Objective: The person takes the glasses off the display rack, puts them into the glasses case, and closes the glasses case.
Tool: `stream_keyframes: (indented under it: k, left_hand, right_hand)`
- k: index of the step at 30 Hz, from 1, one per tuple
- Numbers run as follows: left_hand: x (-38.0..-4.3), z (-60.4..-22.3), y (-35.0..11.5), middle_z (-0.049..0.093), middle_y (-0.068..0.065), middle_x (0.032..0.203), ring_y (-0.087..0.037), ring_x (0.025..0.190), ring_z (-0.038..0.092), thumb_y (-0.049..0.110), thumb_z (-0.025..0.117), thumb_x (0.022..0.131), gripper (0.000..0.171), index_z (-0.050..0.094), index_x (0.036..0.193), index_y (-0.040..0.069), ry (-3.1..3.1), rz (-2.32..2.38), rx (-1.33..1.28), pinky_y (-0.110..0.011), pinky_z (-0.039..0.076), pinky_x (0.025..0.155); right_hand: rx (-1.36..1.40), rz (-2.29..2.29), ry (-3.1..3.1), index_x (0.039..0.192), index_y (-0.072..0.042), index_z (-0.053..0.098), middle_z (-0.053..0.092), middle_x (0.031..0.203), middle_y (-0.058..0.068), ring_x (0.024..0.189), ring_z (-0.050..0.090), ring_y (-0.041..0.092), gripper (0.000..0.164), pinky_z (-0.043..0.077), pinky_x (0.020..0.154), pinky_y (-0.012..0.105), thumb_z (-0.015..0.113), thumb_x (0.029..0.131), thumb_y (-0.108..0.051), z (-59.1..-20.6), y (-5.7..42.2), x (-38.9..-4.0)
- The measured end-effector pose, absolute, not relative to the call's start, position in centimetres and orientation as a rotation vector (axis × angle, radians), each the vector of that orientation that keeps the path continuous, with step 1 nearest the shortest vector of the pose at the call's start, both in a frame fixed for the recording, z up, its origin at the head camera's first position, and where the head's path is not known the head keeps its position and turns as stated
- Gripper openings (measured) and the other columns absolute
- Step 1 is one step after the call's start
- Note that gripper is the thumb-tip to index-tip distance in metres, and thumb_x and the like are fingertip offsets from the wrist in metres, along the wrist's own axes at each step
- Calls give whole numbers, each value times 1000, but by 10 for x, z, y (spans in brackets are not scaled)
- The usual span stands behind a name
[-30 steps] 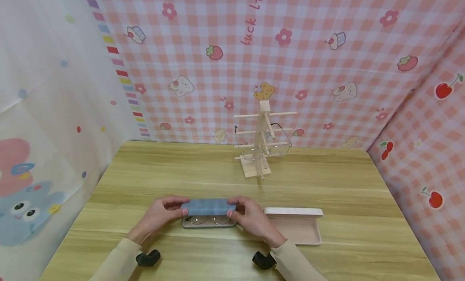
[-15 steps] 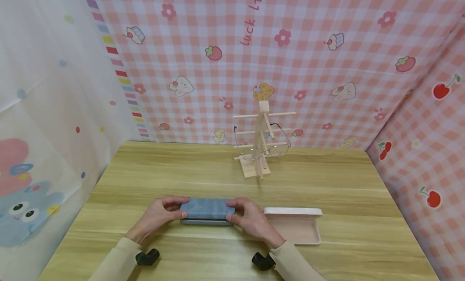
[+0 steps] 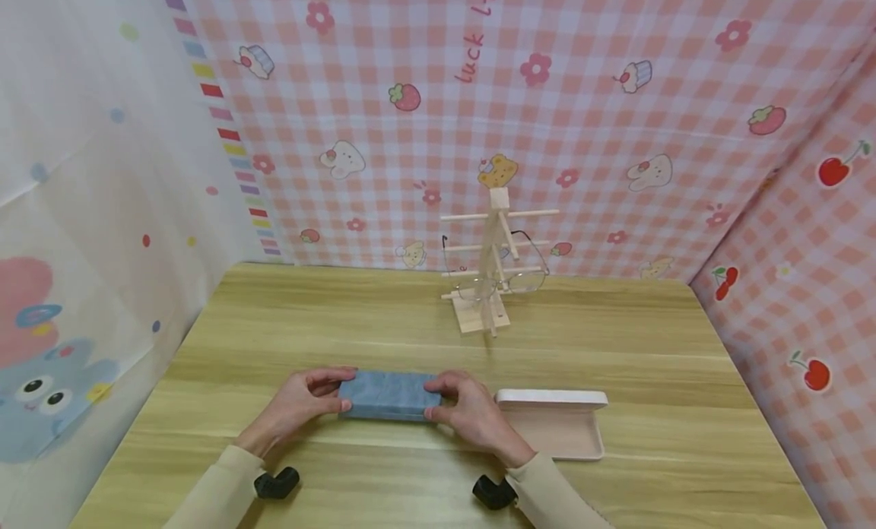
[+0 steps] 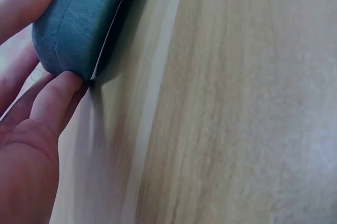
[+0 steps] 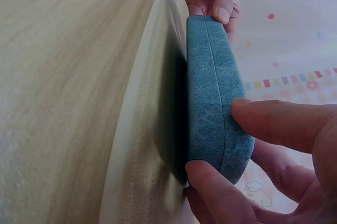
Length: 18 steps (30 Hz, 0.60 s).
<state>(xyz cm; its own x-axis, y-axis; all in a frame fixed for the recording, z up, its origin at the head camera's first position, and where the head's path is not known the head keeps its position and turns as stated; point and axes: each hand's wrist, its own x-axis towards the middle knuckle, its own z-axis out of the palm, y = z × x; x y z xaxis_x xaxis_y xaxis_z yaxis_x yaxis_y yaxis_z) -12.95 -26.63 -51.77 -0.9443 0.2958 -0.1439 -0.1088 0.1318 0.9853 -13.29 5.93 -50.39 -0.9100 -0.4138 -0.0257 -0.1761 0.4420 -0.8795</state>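
A blue glasses case (image 3: 390, 396) lies lengthwise across the table in front of me, its lid closed down. My left hand (image 3: 301, 401) grips its left end, thumb at the front and fingers behind. The right end is held the same way by my right hand (image 3: 474, 412). Up close in the right wrist view, the lid seam of the blue case (image 5: 213, 84) runs as a thin line with no gap. Its corner (image 4: 73, 50) sits between the fingers in the left wrist view. The inside of the case is hidden.
Right of my right hand a white glasses case (image 3: 564, 434) stands open, partly hidden behind that hand and wrist. Farther back is a wooden display stand (image 3: 494, 263) with pegs, carrying thin-framed glasses (image 3: 527, 283). Patterned cloth (image 3: 424, 134) hangs behind the table (image 3: 328, 316).
The blue case's lid has come down: one second ago glasses showed inside under the raised lid, half a second ago only a narrow gap was left. Both hands stayed at its ends.
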Motion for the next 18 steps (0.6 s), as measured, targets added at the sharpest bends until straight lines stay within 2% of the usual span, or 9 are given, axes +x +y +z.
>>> stream_keyframes:
  k: [6, 9, 13, 15, 18]
  left_hand:
    - [-127, -522, -266, 47, -31, 151, -17, 134, 55, -3, 83, 83, 50, 63, 129, -12, 2078, 1926, 204, -19, 46, 105]
    - [-126, -521, -267, 44, -32, 152, -25, 139, 50, -5, 82, 83, 49, 62, 128, -11, 2089, 1907, 225, -19, 44, 107]
    - [-126, -517, -265, 42, -31, 153, -41, 145, 38, -6, 79, 84, 48, 60, 128, -11, 2138, 1841, 243, -24, 39, 112]
    - [-127, -514, -264, 41, -30, 154, -43, 146, 35, -5, 78, 85, 48, 60, 129, -10, 2161, 1803, 237, -28, 37, 115]
    - [-127, -509, -260, 43, -27, 154, -42, 145, 38, -1, 78, 88, 46, 61, 130, -6, 2225, 1723, 219, -36, 36, 118]
  right_hand:
    - [-546, -1446, 2516, 114, -4, 75, 63, 125, 10, 119, 58, 30, 37, 47, 106, 47, 87, 80, -11, -508, 54, -132]
    - [-555, -1444, 2532, 111, -5, 75, 61, 124, 9, 117, 58, 28, 36, 48, 104, 44, 88, 78, -8, -510, 50, -131]
    - [-553, -1404, 2551, 111, -8, 72, 58, 125, 9, 114, 57, 26, 36, 49, 101, 42, 88, 79, -9, -510, 47, -130]
    - [-554, -1375, 2553, 112, -9, 70, 57, 127, 10, 113, 56, 25, 36, 49, 99, 42, 87, 81, -12, -509, 45, -129]
    - [-569, -1336, 2557, 118, -7, 69, 56, 130, 13, 116, 56, 27, 37, 49, 99, 44, 85, 85, -17, -506, 43, -127]
